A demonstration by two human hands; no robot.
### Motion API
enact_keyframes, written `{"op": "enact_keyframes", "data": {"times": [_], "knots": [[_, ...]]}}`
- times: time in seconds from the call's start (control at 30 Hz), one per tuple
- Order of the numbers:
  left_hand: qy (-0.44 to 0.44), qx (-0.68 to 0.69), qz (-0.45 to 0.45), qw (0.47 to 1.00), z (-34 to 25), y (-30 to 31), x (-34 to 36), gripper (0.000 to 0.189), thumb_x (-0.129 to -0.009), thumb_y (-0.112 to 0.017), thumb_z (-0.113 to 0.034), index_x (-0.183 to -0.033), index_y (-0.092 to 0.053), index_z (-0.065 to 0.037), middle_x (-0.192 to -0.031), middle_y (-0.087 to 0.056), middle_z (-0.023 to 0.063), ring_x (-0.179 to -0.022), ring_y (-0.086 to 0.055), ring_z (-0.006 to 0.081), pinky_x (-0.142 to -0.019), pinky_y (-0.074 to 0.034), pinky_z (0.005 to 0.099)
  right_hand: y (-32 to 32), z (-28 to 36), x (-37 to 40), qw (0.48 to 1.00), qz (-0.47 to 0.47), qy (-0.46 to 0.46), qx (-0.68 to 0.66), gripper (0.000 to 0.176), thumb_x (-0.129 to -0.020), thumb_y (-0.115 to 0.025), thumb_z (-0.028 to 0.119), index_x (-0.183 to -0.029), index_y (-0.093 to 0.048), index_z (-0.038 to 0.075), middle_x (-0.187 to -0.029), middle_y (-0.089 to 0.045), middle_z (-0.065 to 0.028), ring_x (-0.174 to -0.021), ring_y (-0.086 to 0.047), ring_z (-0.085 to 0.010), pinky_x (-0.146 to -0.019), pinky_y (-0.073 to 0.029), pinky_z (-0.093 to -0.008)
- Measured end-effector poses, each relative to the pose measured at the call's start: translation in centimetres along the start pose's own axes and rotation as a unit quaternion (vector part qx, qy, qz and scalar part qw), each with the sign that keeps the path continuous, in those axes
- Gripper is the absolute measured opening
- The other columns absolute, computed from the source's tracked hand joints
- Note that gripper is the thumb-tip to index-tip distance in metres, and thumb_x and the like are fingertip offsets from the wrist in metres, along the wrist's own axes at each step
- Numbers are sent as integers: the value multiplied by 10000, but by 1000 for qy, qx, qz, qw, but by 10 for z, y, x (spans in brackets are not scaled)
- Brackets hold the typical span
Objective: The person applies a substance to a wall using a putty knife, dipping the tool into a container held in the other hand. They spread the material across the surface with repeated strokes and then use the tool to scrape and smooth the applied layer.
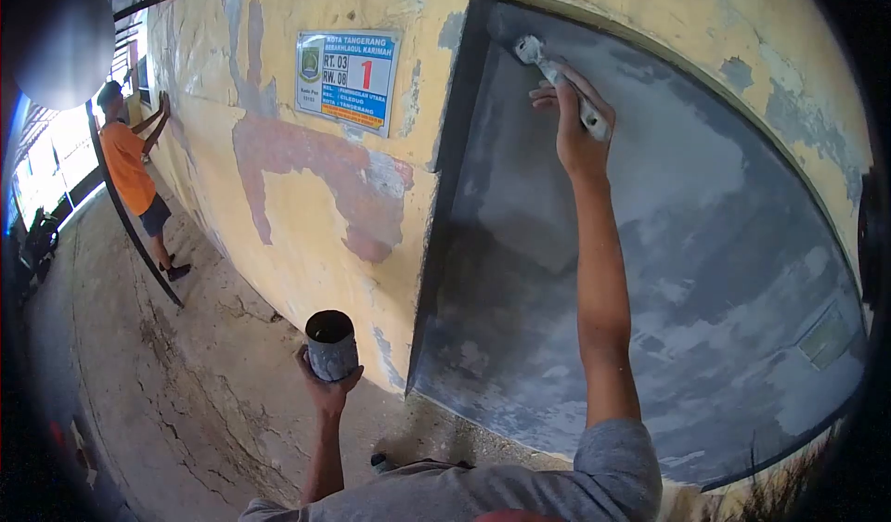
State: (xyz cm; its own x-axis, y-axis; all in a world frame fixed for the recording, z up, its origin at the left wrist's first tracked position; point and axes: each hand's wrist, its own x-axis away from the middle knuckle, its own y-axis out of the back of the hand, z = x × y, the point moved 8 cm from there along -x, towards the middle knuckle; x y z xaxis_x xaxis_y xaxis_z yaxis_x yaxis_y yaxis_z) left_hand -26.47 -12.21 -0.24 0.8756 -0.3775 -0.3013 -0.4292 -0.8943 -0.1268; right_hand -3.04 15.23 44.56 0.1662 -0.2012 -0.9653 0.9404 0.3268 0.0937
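Observation:
My right hand (583,123) is raised high and closed around the handle of a paintbrush (596,118). The brush's pale, paint-coated head (529,50) is at the upper left part of a grey panel (640,234) set into the wall. Patchy light and dark grey covers this panel. Low on the left, my left hand (329,394) grips a paint can (332,360) from below, its fingers around the sides. The can is upright, smeared with grey, and dark inside; how much it contains cannot be seen.
The yellow wall (343,216) has peeling patches and carries a blue-and-white sign (348,78). At the left, a person in an orange shirt (130,160) stands with hands against the wall. Cracked concrete ground (186,401) runs below. A small rectangular plate (824,336) sits low on the panel.

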Motion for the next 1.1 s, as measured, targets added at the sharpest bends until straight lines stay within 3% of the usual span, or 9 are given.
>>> {"op": "enact_keyframes", "data": {"times": [0.07,0.17,0.3,0.47,0.57,0.67,0.7,0.9,1.1], "knots": [[1,35,16,999,4,-3,0,953,-502,-869,-92,-1274,-311,-57,-1152,-496,131,-1051,-510,240,-877,-450,389,2,3,7,1000,3,-5,29,310,-972,-483,107,-1180,-564,-108,-921,-669,-180,-803,-664,-194,-716,-540,-303],[-2,54,24,998,11,-10,-8,951,-495,-874,-102,-1264,-316,-62,-1151,-497,126,-1046,-513,237,-873,-453,386,1,31,17,999,-21,22,41,310,-975,-482,104,-1189,-559,-106,-923,-669,-179,-811,-660,-191,-721,-531,-302],[-2,37,39,999,15,-9,-8,967,-488,-878,-117,-1270,-313,-64,-1146,-506,125,-1032,-526,244,-881,-451,385,-8,12,0,994,5,47,95,309,-971,-480,96,-1189,-558,-109,-945,-667,-185,-806,-659,-199,-726,-532,-314],[-11,60,21,998,15,-5,-15,973,-488,-878,-119,-1277,-310,-68,-1146,-511,130,-1036,-531,252,-892,-448,387,7,11,20,993,-98,2,-69,298,-978,-468,110,-1179,-562,-90,-949,-674,-175,-813,-682,-228,-743,-542,-325],[0,31,45,999,22,-3,-15,975,-490,-877,-115,-1280,-307,-69,-1155,-505,132,-1060,-521,254,-902,-446,391,-14,-13,9,987,-95,-57,-117,309,-978,-454,111,-1177,-546,-106,-955,-668,-194,-810,-686,-250,-759,-542,-335],[1,26,33,999,11,-1,-12,984,-486,-880,-115,-1282,-302,-65,-1158,-503,131,-1073,-516,254,-906,-446,395,-9,-19,25,979,-108,-57,-162,315,-965,-468,112,-1161,-540,-123,-955,-659,-219,-812,-687,-265,-753,-551,-349],[2,33,29,999,5,-1,-12,988,-486,-880,-117,-1283,-300,-62,-1160,-500,130,-1072,-516,252,-905,-446,394,-3,-22,29,971,-127,-81,-186,367,-939,-437,131,-1199,-483,-125,-979,-637,-250,-862,-667,-355,-789,-541,-402],[-3,18,32,999,1,2,-11,996,-488,-880,-122,-1288,-292,-49,-1170,-488,131,-1080,-508,250,-912,-444,393,-12,-44,22,934,-148,-163,-280,418,-907,-412,173,-1209,-470,-110,-978,-627,-274,-929,-648,-370,-830,-528,-399],[-14,-17,15,1000,11,5,-11,1013,-491,-868,-150,-1318,-289,-69,-1204,-477,136,-1103,-495,268,-923,-432,409,14,-28,34,897,-195,-178,-355,403,-915,-388,184,-1184,-471,-104,-994,-624,-294,-904,-651,-380,-819,-535,-398]]}}
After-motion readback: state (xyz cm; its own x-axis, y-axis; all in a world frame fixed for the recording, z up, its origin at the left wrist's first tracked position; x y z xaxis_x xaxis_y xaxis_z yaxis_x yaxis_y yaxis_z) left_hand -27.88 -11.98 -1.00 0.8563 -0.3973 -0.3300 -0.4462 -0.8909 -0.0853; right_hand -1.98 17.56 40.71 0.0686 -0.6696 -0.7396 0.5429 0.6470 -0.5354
